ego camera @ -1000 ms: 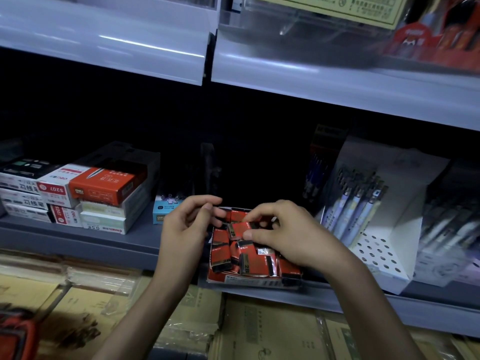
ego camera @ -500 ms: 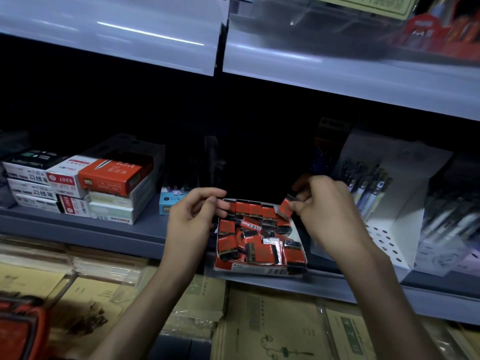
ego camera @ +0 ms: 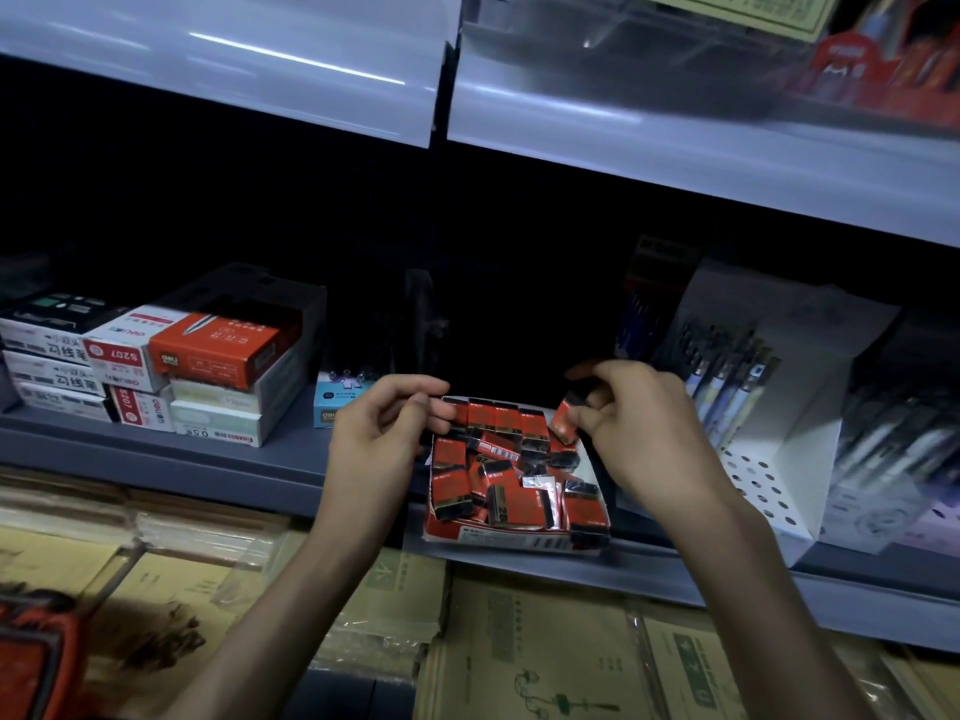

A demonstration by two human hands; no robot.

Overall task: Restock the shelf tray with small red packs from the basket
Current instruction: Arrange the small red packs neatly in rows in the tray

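One red pack pinched in my right hand; just below that pinch the shelf tray lies mostly filled, jumbled. My left hand: curled, hold unclear. I judge restocking nearly done.

Hands: two, left hand and right hand. Shelf tray: one. Red packs in tray: jumbled, not countable; held pack: one.

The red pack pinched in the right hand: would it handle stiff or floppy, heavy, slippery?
Probably stiff: the red pack shows crisp boxy edges while pinched by the right hand. Likely light, since fingertips alone hold it up. Its glossy wrap may be a little slippery.
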